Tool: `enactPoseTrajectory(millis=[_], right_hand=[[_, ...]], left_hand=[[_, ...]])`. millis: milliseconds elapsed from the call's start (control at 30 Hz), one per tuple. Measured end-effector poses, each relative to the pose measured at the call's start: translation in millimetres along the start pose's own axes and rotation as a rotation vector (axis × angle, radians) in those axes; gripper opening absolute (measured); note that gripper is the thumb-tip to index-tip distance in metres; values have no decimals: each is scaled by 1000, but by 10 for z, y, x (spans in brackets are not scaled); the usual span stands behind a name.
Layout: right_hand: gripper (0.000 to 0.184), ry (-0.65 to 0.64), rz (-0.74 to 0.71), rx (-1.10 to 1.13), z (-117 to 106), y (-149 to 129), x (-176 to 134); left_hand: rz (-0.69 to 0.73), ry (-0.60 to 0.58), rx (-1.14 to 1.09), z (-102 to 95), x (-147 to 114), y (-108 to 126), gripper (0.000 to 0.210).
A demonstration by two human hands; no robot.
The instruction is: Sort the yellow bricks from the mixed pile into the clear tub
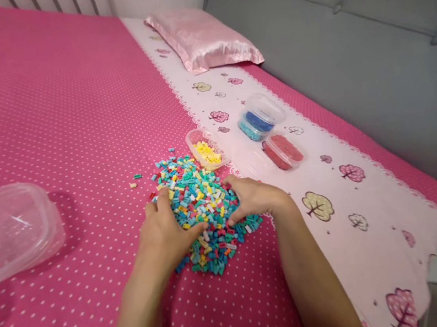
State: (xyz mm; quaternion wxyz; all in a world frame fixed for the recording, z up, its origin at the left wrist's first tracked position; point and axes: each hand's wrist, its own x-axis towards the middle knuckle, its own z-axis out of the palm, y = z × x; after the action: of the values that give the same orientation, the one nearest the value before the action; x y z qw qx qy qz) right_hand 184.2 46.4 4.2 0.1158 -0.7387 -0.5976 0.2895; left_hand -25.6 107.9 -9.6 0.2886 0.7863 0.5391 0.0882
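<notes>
A heap of small multicoloured building bricks (201,194) lies on the pink dotted bedsheet. My left hand (166,225) rests against the heap's left side, its fingers and thumb spread. On the opposite side, my right hand (251,196) touches the bricks with thumb and fingers apart. Both hands cup the pile without gripping any brick that I can make out. Just beyond the heap, a small clear container (193,137) holds yellow bricks (207,153). A few loose bricks (137,176) lie off to the left.
A large clear plastic tub (7,232) stands at the left. Towards the right are a divided container with blue and turquoise bricks (258,122) and one with red bricks (283,151). A pink satin pillow (206,37) lies near the grey headboard (333,49).
</notes>
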Motion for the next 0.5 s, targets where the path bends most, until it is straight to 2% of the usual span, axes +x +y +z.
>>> enactPoseTrajectory(millis=[167,300,500], right_hand=[[72,-63,-262,240,109,-52,104],[79,-74,-279,297,175,-96,159],[76,-89,-302,407,183,-135,160]], left_hand=[[-5,31,-476,48,39,23,98],[-2,10,-664,83,60,19,99],[34,-35,-855,104,50,63,90]])
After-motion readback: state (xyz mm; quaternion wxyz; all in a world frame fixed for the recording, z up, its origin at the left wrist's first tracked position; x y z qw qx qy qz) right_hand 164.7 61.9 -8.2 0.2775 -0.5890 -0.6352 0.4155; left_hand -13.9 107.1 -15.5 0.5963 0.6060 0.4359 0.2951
